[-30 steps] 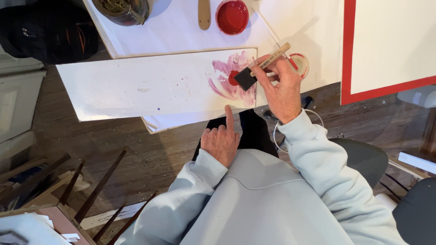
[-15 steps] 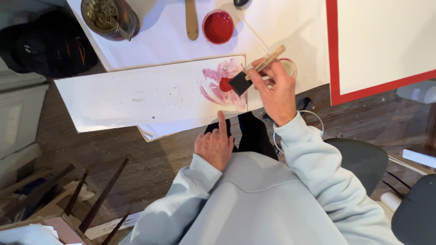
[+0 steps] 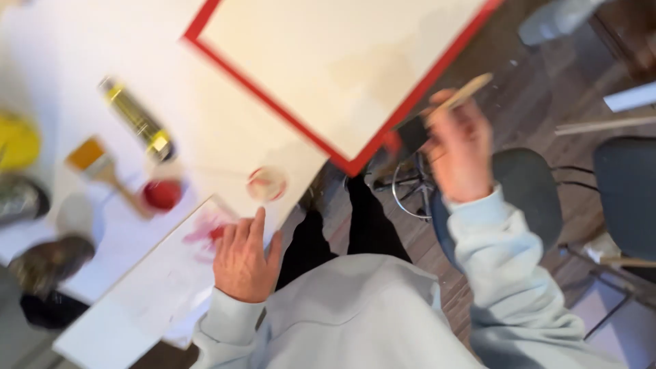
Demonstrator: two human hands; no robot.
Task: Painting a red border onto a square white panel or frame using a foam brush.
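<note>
The picture is blurred by head motion. My right hand (image 3: 461, 154) is raised off the table and grips a foam brush (image 3: 437, 113) with a wooden handle and a dark head, near the lower corner of a large cream board with a red border (image 3: 342, 68). My left hand (image 3: 244, 258) lies with fingers spread on the edge of a long white panel (image 3: 150, 294), right beside a red and pink paint smear (image 3: 205, 232). A small round lid with a red rim (image 3: 266, 183) sits just above that hand.
On the white table (image 3: 82, 48) lie a red paint pot (image 3: 162, 195), a flat brush with an orange ferrule (image 3: 96, 160), a gold-coloured tube (image 3: 137, 119), a yellow object (image 3: 17, 140) and dark bowls (image 3: 51, 260). A dark stool (image 3: 526, 198) and wood floor (image 3: 547, 82) are right.
The view swung sharply and tilted. My right hand lifted the foam brush off the panel's red smear toward the red-bordered board. My left hand moved from my lap onto the panel.
</note>
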